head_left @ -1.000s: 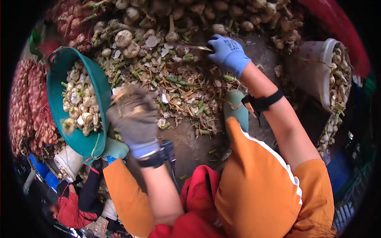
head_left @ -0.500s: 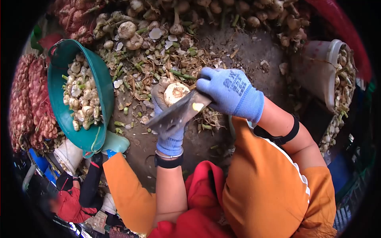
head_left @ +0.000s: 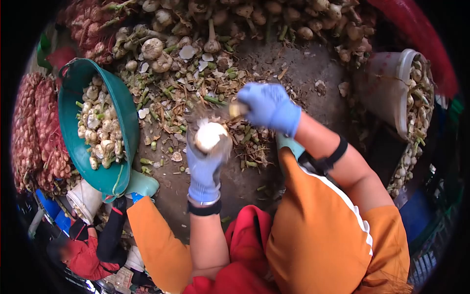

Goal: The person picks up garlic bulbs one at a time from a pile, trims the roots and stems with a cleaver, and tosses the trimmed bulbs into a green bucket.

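Observation:
In a blue knit glove, my left hand (head_left: 203, 169) is closed around a garlic bulb (head_left: 210, 136), whose bare white cut side faces up. My right hand (head_left: 268, 105), gloved alike, grips a knife by its wooden handle (head_left: 237, 109), just above and to the right of the bulb. The knife's blade is smeared by motion and hardly shows. Beneath both hands lie garlic trimmings (head_left: 181, 105), cut green stems and dry skins spread over the floor.
To the left stands a teal tub (head_left: 128, 117) holding several garlic bulbs. Red mesh sacks (head_left: 36, 127) lie beyond it. At right a white bucket (head_left: 391, 93) is tipped, garlic at its mouth. Untrimmed garlic (head_left: 303, 22) lines the far side. A person in red (head_left: 90, 257) sits lower left.
The wide knife blade lay across the bulb and is now blurred. My right hand has moved slightly left, and the bulb's face now shows smooth white instead of rooty brown.

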A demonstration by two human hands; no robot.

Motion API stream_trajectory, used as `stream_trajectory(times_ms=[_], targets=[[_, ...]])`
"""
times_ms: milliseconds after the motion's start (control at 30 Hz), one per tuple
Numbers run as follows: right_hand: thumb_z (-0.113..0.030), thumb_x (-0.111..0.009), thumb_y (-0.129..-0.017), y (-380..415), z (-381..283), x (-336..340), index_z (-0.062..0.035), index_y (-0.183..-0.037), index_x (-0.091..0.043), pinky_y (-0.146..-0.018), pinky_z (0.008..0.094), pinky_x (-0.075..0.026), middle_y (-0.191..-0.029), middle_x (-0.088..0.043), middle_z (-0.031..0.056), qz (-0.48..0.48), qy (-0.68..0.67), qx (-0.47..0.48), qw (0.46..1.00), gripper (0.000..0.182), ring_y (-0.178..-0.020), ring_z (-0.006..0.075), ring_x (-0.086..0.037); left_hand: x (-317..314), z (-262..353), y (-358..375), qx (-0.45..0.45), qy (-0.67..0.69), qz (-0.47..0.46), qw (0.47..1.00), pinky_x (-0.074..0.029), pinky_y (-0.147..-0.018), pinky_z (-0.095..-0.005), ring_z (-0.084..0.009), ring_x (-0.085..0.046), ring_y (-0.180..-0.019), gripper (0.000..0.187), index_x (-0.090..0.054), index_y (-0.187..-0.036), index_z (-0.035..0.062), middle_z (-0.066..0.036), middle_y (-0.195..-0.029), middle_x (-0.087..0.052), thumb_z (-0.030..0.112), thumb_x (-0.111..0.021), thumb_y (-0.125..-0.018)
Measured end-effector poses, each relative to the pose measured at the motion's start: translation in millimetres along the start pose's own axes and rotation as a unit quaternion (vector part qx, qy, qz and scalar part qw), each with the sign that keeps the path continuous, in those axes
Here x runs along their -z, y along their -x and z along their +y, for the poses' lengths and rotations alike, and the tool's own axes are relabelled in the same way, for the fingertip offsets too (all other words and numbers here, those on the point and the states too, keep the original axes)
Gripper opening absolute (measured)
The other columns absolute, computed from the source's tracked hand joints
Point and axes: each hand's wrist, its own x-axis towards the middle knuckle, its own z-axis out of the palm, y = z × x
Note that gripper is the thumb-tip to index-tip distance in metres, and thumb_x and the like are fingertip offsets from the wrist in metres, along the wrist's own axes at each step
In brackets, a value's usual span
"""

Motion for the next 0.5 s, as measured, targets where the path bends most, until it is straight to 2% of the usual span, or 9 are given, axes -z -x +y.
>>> stream_trajectory(times_ms=[67, 133, 167, 233, 267, 300, 333, 433, 500], targets=[[-0.021, -0.063, -0.077, -16.9, 38.7, -5.0, -0.0061, -0.085, -0.064, -0.067, 0.0386, -0.054, -0.076, -0.067, 0.015, -0.012, -0.082, -0.152, 0.985, 0.017, -0.074, 0.0296, -0.069, 0.7, -21.5, 3.5, -0.065, -0.26, -0.038, 0.963, -0.049, -0.095, -0.0351, -0.0222, -0.055, -0.107, 0.069, -0.044, -0.133, 0.0028, -0.012, -0.118, -0.056, 0.011, -0.082, -0.075], [-0.026, -0.067, -0.082, -22.1, 35.3, -7.5, -0.0034, -0.091, -0.068, -0.064, 0.0321, -0.052, -0.074, -0.068, 0.0083, -0.08, -0.366, -0.173, 0.911, 0.024, -0.07, 0.0153, -0.067, 1.5, -44.7, -8.9, -0.424, -0.796, -0.034, 0.431, -0.048, -0.097, -0.0363, -0.0202, -0.055, -0.112, 0.088, -0.034, -0.141, 0.0019, -0.011, -0.123, -0.053, 0.007, -0.085, -0.069], [-0.028, -0.069, -0.084, -16.5, 24.2, -9.4, -0.0018, -0.093, -0.068, -0.063, 0.0298, -0.051, -0.074, -0.067, 0.0051, -0.129, -0.512, -0.171, 0.832, 0.028, -0.069, 0.0106, -0.064, -2.1, -47.8, -16.5, -0.419, -0.775, -0.021, 0.473, -0.052, -0.09, -0.0338, -0.02, -0.054, -0.115, 0.102, -0.024, -0.148, 0.0053, -0.011, -0.127, -0.05, 0.01, -0.086, -0.068], [-0.032, -0.071, -0.084, -11.3, -13.5, 1.7, -0.0007, -0.099, -0.067, -0.067, 0.0264, -0.048, -0.081, -0.065, 0.0017, -0.11, -0.574, -0.124, 0.802, 0.035, -0.074, 0.0064, -0.055, 9.4, -3.3, -23.6, -0.409, -0.875, 0.075, 0.248, -0.057, -0.08, -0.0302, -0.0218, -0.058, -0.109, 0.1, -0.019, -0.151, 0.0112, -0.01, -0.13, -0.048, 0.006, -0.081, -0.072], [-0.031, -0.071, -0.083, -11.3, -23.5, 7.2, -0.0019, -0.1, -0.067, -0.068, 0.0286, -0.048, -0.082, -0.065, 0.0034, -0.099, -0.485, -0.075, 0.866, 0.033, -0.075, 0.0104, -0.058, 2.2, -5.8, -15.0, -0.341, -0.777, 0.034, 0.528, -0.057, -0.078, -0.0269, -0.0219, -0.062, -0.098, 0.09, -0.024, -0.149, 0.0106, -0.011, -0.133, -0.047, -0.001, -0.075, -0.076], [-0.029, -0.07, -0.082, -10.9, -30.9, 11.6, -0.0031, -0.1, -0.066, -0.07, 0.0308, -0.049, -0.083, -0.066, 0.0051, -0.087, -0.392, -0.026, 0.915, 0.032, -0.076, 0.0144, -0.061, 4.1, -7.7, -21.3, -0.39, -0.642, -0.052, 0.658, -0.056, -0.078, -0.026, -0.0199, -0.064, -0.088, 0.074, -0.035, -0.143, 0.0049, -0.012, -0.124, -0.053, -0.005, -0.07, -0.079], [-0.025, -0.069, -0.079, -14.8, -25.9, 0.6, -0.0048, -0.099, -0.066, -0.073, 0.0377, -0.051, -0.085, -0.065, 0.0105, 0.051, -0.223, 0.18, 0.956, 0.029, -0.08, 0.0285, -0.066, 9.7, -1.1, -14.8, -0.401, -0.617, 0.004, 0.677, -0.056, -0.075, -0.0254, -0.0183, -0.064, -0.088, 0.064, -0.041, -0.137, 0.0043, -0.011, -0.119, -0.056, -0.004, -0.07, -0.081], [-0.029, -0.065, -0.078, -40.7, -9.8, 13.1, -0.0071, -0.1, -0.067, -0.079, 0.0447, -0.051, -0.097, -0.063, 0.0146, -0.145, -0.022, 0.014, 0.989, 0.031, -0.092, 0.0344, -0.065, -13.1, 10.9, 1.1, -0.472, -0.644, 0.03, 0.602, -0.055, -0.07, -0.0252, -0.0172, -0.064, -0.089, 0.042, -0.053, -0.122, 0.0054, -0.009, -0.109, -0.062, 0.005, -0.071, -0.085], [-0.033, -0.063, -0.077, -62.3, 16.0, 17.0, -0.0101, -0.098, -0.069, -0.081, 0.0442, -0.052, -0.106, -0.065, 0.0148, -0.112, 0.028, -0.085, 0.99, 0.032, -0.095, 0.033, -0.065, -47.7, 42.6, 36.2, -0.417, -0.511, -0.2, 0.724, -0.058, -0.083, -0.0367, -0.0229, -0.059, -0.11, 0.063, -0.042, -0.139, 0.0017, -0.014, -0.123, -0.058, 0.027, -0.069, -0.087]])
